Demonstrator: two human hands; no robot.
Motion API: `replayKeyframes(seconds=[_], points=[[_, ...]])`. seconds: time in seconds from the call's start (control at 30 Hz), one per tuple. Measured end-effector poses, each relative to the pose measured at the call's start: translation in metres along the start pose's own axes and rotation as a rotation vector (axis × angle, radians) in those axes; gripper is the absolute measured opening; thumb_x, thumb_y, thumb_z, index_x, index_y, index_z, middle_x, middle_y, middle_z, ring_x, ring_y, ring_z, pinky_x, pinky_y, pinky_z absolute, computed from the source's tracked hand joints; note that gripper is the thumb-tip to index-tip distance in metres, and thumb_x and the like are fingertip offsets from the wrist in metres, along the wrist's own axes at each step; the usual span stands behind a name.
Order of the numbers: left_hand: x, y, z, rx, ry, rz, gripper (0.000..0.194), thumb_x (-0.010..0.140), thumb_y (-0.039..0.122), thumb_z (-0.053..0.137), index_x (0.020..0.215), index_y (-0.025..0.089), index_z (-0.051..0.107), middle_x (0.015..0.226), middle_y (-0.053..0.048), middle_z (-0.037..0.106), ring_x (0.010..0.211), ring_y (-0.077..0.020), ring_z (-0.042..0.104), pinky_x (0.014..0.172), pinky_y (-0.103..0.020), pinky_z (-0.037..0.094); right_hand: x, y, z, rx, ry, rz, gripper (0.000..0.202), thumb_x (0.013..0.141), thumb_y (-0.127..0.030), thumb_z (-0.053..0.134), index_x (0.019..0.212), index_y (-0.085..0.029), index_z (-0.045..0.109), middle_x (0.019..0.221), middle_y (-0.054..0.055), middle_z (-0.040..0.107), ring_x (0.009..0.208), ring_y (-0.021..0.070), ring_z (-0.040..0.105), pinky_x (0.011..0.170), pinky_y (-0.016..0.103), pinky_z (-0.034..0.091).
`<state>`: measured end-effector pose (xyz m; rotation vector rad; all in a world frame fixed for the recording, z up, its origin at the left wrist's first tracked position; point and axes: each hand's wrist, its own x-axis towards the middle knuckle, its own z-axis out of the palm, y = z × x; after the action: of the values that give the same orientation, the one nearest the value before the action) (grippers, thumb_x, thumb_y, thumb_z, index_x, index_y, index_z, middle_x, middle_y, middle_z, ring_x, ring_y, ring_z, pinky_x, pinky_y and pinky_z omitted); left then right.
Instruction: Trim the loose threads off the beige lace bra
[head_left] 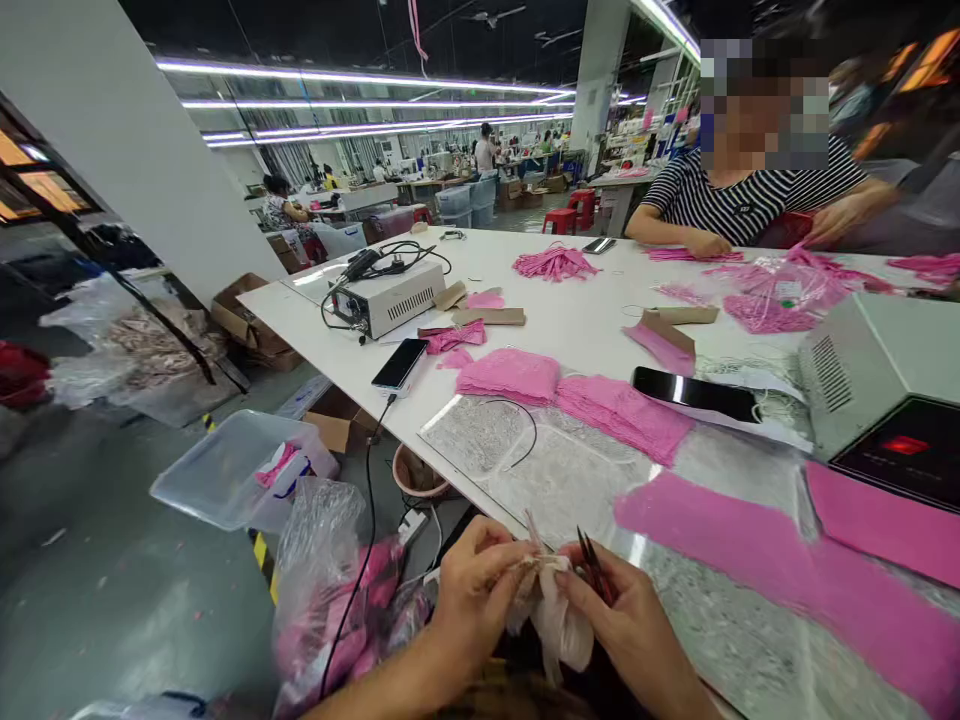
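At the near edge of the table, my left hand (484,590) pinches a piece of thin whitish, sheer fabric (566,625). On the other side of it, my right hand (626,610) has thumb and fingers closed on the same fabric. Dark pointed tweezers or small snips (591,565) also sit in my right hand, tips upward; which kind I cannot tell. The fabric hangs bunched below my fingers. Just beyond lie a long pink fabric strip (720,525), a stack of pink pieces (510,376) and a second pink stack (626,412).
A white box device (405,295) with cables, a charging phone (400,364) and a black phone (697,394) lie on the white table. A grey machine (885,350) stands at right. Across, a person in a striped top (750,195) handles pink strips. Bags and a plastic bin (232,470) are below left.
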<state>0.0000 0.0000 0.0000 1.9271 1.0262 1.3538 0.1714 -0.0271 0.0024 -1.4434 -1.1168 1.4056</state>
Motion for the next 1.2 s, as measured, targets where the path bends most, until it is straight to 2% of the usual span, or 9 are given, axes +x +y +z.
replayKeyframes(seconds=[0.07, 0.17, 0.3, 0.4, 0.63, 0.77, 0.93, 1.03, 1.2], points=[[-0.005, 0.001, -0.001, -0.01, 0.028, 0.071, 0.024, 0.087, 0.01, 0.053, 0.104, 0.021, 0.067, 0.081, -0.004, 0.059, 0.069, -0.0103, 0.057, 0.059, -0.017, 0.046, 0.004, 0.0, 0.003, 0.137, 0.011, 0.044, 0.039, 0.068, -0.05, 0.071, 0.081, -0.014, 0.063, 0.068, -0.001, 0.055, 0.063, 0.0127, 0.049, 0.059, 0.023, 0.041], [-0.01, 0.001, -0.001, -0.016, 0.049, 0.02, 0.021, 0.088, 0.01, 0.05, 0.099, 0.018, 0.066, 0.08, -0.004, 0.063, 0.069, -0.0108, 0.058, 0.062, -0.018, 0.045, 0.007, -0.001, 0.008, 0.318, 0.058, 0.11, 0.042, 0.061, -0.049, 0.077, 0.081, -0.015, 0.062, 0.066, -0.001, 0.055, 0.061, 0.0127, 0.05, 0.057, 0.024, 0.043], [-0.007, 0.001, 0.001, -0.114, -0.075, -0.35, 0.018, 0.085, 0.026, 0.057, 0.076, 0.013, 0.065, 0.066, -0.002, 0.061, 0.06, -0.0121, 0.052, 0.057, -0.02, 0.039, 0.005, -0.003, 0.011, 0.419, 0.141, 0.149, 0.045, 0.056, -0.047, 0.081, 0.081, -0.015, 0.061, 0.062, -0.003, 0.053, 0.055, 0.0102, 0.048, 0.051, 0.021, 0.04], [-0.002, 0.002, 0.0, -0.247, -0.24, -0.548, 0.021, 0.073, 0.032, 0.067, 0.077, 0.012, 0.069, 0.066, -0.002, 0.061, 0.061, -0.0135, 0.051, 0.058, -0.021, 0.037, 0.003, -0.003, 0.011, 0.402, 0.13, 0.155, 0.046, 0.057, -0.047, 0.081, 0.082, -0.015, 0.06, 0.058, -0.005, 0.05, 0.051, 0.0082, 0.044, 0.047, 0.019, 0.036], [0.011, 0.01, -0.009, -0.406, -0.384, -0.678, 0.034, 0.076, 0.041, 0.059, 0.065, 0.009, 0.065, 0.06, -0.002, 0.051, 0.061, -0.0132, 0.043, 0.06, -0.024, 0.033, -0.001, -0.011, 0.013, 0.184, 0.093, 0.056, 0.047, 0.065, -0.053, 0.072, 0.093, -0.016, 0.062, 0.064, -0.001, 0.057, 0.058, 0.0136, 0.051, 0.054, 0.024, 0.041], [0.014, 0.015, -0.011, -0.559, -0.431, -0.748, 0.038, 0.072, 0.045, 0.064, 0.06, 0.01, 0.06, 0.057, 0.001, 0.043, 0.057, -0.0103, 0.034, 0.055, -0.023, 0.028, -0.004, -0.011, 0.011, 0.066, 0.093, 0.059, 0.045, 0.064, -0.054, 0.073, 0.084, -0.015, 0.062, 0.058, -0.003, 0.053, 0.054, 0.0119, 0.047, 0.052, 0.024, 0.038], [0.01, 0.012, -0.008, -0.775, -0.392, -0.898, 0.039, 0.063, 0.047, 0.073, 0.062, 0.011, 0.061, 0.054, 0.002, 0.044, 0.052, -0.0084, 0.032, 0.052, -0.022, 0.024, -0.001, -0.002, 0.011, 0.259, 0.135, 0.144, 0.048, 0.06, -0.054, 0.076, 0.084, -0.016, 0.057, 0.061, -0.002, 0.055, 0.054, 0.013, 0.05, 0.052, 0.025, 0.04], [0.006, 0.007, -0.004, -0.799, -0.348, -0.961, 0.041, 0.061, 0.049, 0.074, 0.064, 0.01, 0.061, 0.055, 0.0, 0.047, 0.05, -0.0088, 0.034, 0.051, -0.022, 0.024, 0.004, -0.007, 0.006, 0.174, 0.078, 0.134, 0.049, 0.061, -0.056, 0.074, 0.085, -0.015, 0.061, 0.064, 0.0, 0.057, 0.057, 0.0137, 0.051, 0.054, 0.025, 0.042], [0.005, 0.005, -0.002, -0.748, -0.284, -0.928, 0.043, 0.065, 0.05, 0.071, 0.059, 0.011, 0.056, 0.055, 0.001, 0.043, 0.053, -0.0092, 0.033, 0.05, -0.022, 0.024, -0.014, -0.029, -0.007, 0.169, 0.189, 0.129, 0.053, 0.072, -0.063, 0.061, 0.099, -0.018, 0.067, 0.066, 0.0, 0.052, 0.058, 0.0116, 0.048, 0.048, 0.02, 0.039]])
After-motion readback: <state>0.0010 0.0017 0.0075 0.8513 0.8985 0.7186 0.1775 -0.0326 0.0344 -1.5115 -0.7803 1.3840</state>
